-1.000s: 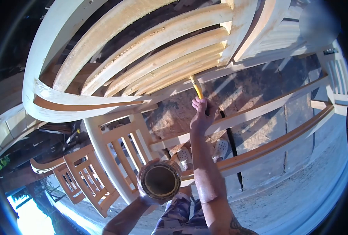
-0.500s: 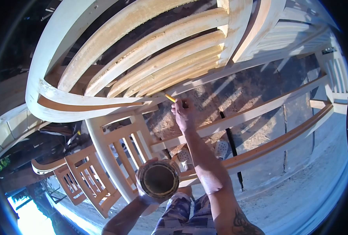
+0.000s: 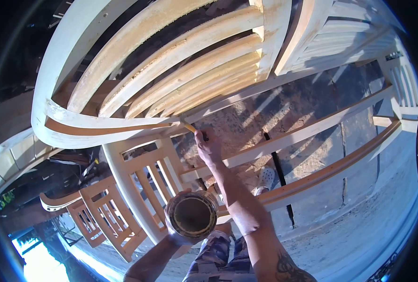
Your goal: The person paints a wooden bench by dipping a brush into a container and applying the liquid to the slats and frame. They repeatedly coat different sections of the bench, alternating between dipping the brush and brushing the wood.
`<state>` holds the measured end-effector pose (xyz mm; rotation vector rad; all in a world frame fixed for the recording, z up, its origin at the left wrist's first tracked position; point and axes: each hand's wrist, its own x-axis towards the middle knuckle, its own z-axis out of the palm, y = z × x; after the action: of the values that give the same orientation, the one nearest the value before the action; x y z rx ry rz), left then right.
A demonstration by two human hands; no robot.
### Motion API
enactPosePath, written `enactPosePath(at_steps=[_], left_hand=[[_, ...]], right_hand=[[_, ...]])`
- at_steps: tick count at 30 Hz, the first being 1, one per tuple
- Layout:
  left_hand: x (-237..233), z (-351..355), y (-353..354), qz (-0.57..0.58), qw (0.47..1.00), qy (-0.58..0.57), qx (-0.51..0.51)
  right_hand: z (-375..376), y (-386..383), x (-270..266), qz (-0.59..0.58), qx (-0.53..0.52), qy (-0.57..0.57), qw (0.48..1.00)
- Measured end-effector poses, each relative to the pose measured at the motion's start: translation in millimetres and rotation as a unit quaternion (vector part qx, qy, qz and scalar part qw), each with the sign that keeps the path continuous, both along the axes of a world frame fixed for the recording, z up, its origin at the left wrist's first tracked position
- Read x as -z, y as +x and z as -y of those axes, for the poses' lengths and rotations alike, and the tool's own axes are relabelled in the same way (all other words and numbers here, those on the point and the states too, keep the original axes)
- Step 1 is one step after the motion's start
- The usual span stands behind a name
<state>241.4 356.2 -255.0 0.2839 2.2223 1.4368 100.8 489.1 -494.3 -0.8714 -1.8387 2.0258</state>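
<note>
My left hand (image 3: 175, 233) grips a round open can (image 3: 214, 214), held in front of my legs. Its inside looks dark brown, and dried residue marks the rim. In my right hand (image 3: 209, 148), closed fingers hold a brush (image 3: 188, 127) by its yellow handle. The brush's tip is at the lower rail of a pale wooden frame (image 3: 79, 116), close to the bottom ends of its curved slats (image 3: 171, 68). Its bristles are too small to make out clearly.
A slatted wooden side piece (image 3: 155, 164) stands left of my right hand. Long wooden rails (image 3: 307, 134) cross low in front of my legs and right forearm. More slatted wooden pieces (image 3: 100, 211) stand at left. My shoe (image 3: 266, 177) shows between the rails, on stained ground.
My right hand and the brush have moved left and slightly down along the lower rail. The can in my left hand stays almost in place.
</note>
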Motion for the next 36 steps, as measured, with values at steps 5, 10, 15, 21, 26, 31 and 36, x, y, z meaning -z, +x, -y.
enactPosePath(at_steps=[5, 10, 15, 21, 26, 31, 36], left_hand=[[-11.6, -6.1, -4.5, 0.013, 0.999, -0.024, 0.020], [-8.0, -16.0, -2.9, 0.003, 1.000, 0.014, 0.015], [-10.1, -30.1, -2.5, -0.024, 0.999, 0.006, 0.039], [-9.1, -30.0, -0.8, -0.017, 0.998, -0.010, 0.056], [-17.6, -28.2, 0.6, 0.032, 0.999, -0.004, 0.042], [-12.6, -25.9, 3.2, -0.006, 1.000, 0.009, 0.016], [-19.0, -28.6, 7.1, -0.011, 1.000, -0.001, 0.011]], right_hand=[[-103.3, -5.2, -23.4, -0.040, 0.188, -0.153, 0.970], [-145.8, 5.6, -23.6, -0.092, 0.331, -0.188, 0.920], [-71.7, 10.3, -24.9, 0.014, 0.070, -0.080, 0.994], [-47.0, 17.2, 4.9, 0.080, -0.029, 0.081, 0.993], [-152.5, 6.7, 22.9, 0.004, 0.263, -0.029, 0.964], [-153.3, -9.7, -14.9, 0.056, 0.248, 0.163, 0.953], [-33.5, -9.5, 15.8, -0.037, -0.095, 0.172, 0.980]])
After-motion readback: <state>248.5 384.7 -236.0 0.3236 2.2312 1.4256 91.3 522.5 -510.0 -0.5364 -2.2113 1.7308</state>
